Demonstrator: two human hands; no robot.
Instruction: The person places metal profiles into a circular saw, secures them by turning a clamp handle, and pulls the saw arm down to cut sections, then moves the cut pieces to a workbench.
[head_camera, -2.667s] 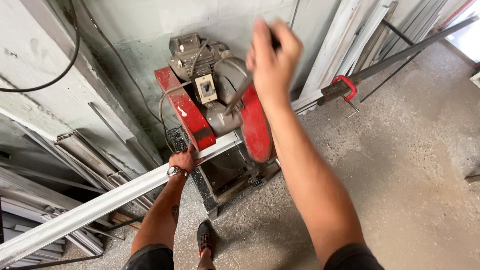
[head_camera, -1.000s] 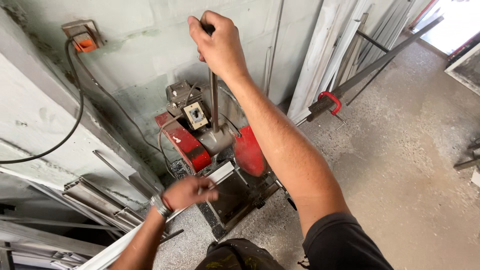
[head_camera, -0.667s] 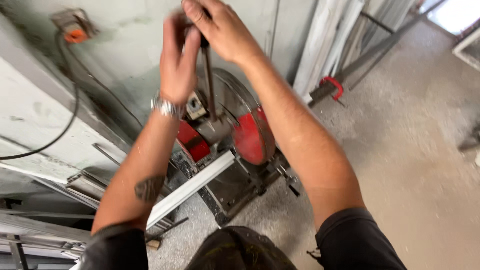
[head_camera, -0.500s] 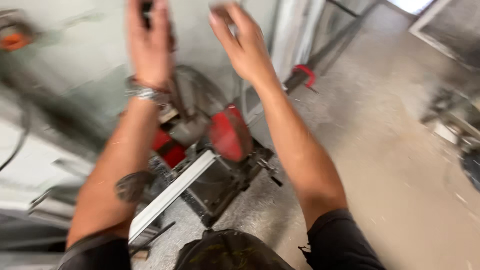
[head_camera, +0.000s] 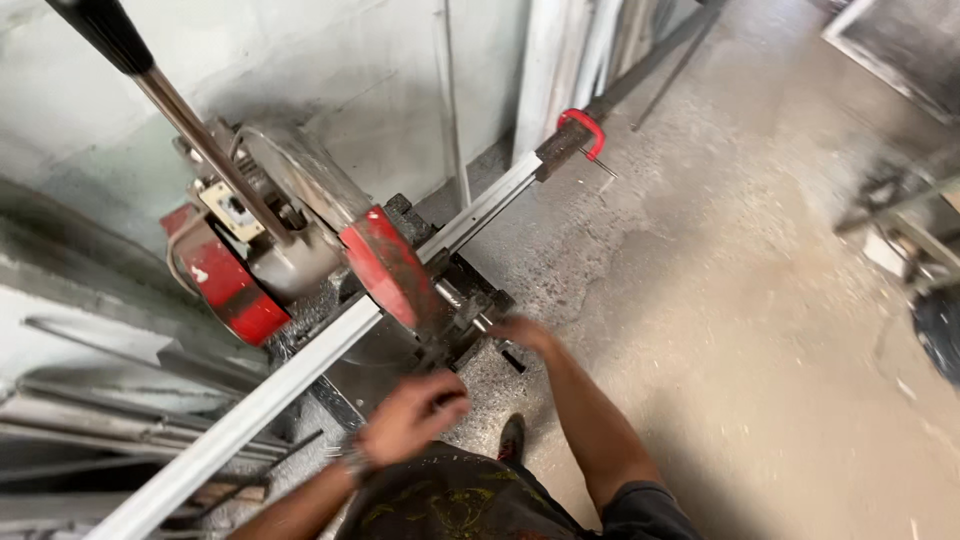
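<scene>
Both hands are working low at the chop saw's clamp.

A small pale square label (head_camera: 232, 207) is sitting at ten o'clock on the saw (head_camera: 300, 250). The right hand (head_camera: 520, 332) is touching the clamp screw (head_camera: 462, 305); the left hand (head_camera: 410, 418), blurred, is curling beside the long metal rail (head_camera: 270, 395). Its grip cannot be told. Half a second ago both were raised overhead.

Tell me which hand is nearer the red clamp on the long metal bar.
Right. The right hand is at the saw's vise, down the bar from the red clamp. The left hand is lower and further back, beside the pale metal profile.
</scene>
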